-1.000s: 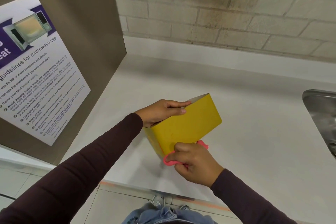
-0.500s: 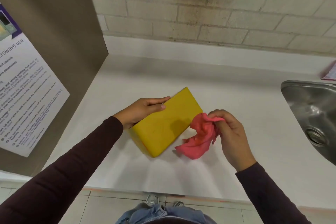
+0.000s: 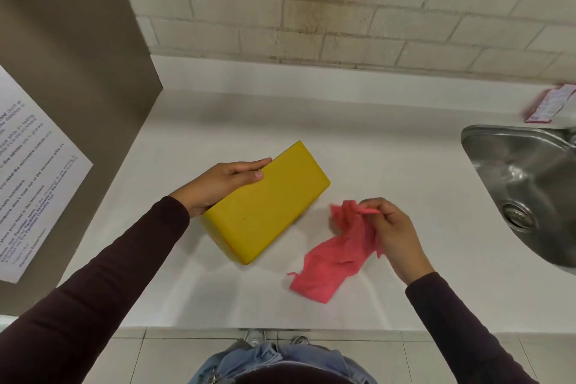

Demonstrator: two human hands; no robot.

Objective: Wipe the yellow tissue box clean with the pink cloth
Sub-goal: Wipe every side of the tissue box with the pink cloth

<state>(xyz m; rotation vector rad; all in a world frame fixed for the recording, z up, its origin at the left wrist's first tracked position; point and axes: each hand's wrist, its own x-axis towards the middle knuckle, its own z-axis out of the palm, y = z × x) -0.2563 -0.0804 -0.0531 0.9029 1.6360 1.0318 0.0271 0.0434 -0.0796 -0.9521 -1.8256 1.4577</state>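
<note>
The yellow tissue box [image 3: 268, 206] lies flat and diagonal on the white counter [image 3: 389, 159], plain side up. My left hand [image 3: 223, 184] grips its far left long edge, thumb on top. The pink cloth [image 3: 336, 254] hangs unfolded to the right of the box, its lower end resting on the counter. My right hand [image 3: 392, 231] pinches the cloth's upper corner between fingertips. A gap of bare counter separates cloth and box.
A steel sink [image 3: 526, 184] with a drain is sunk into the counter at the right. A brown panel [image 3: 78, 72] with a printed notice [image 3: 28, 184] stands at the left. A pink-and-white packet [image 3: 548, 106] lies behind the sink. A brick wall runs along the back.
The box went from tilted up on edge to lying flat. My right hand pulled the cloth off the box to the right, and the cloth has opened out and hangs loose.
</note>
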